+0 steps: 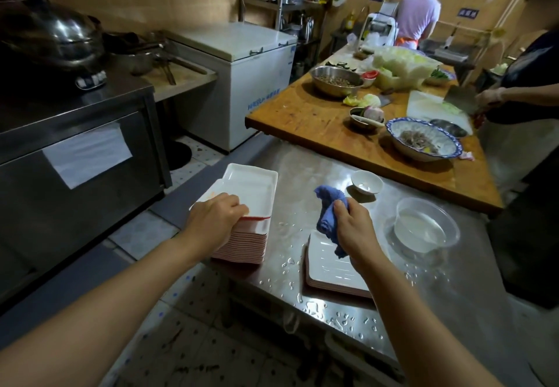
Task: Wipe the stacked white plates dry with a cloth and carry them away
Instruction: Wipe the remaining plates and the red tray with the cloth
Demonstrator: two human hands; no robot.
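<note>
You stand at the near corner of a wet steel table (302, 162), whose left edge runs out past your left fingers and whose near edge passes under your right wrist. Beyond your fingertips a wooden table (317, 120) butts against it, and bare wet steel lies between your two hands. To the left of your left fingers the floor drops away toward a steel cabinet (75, 156) and a white chest freezer (242, 63), leaving an open aisle there.

The tall stack of white plates (245, 196) sits at the table's left edge; the plates are rectangular with red-trimmed rims, and the top one is slightly askew. Your left hand (216, 220) grips the near edge of this stack, fingers curled over the top plate's rim.

A low stack of plates (329, 268) lies directly under your right fingers, near the front edge. Your right hand (352, 224) clutches a bunched blue cloth (328, 217), which hangs over that low stack.

To the right of your right fingers stands a clear plastic tub (426, 226), and just beyond them a small white dish (366, 181). Water drops (341, 317) dot the steel around both stacks.
</note>
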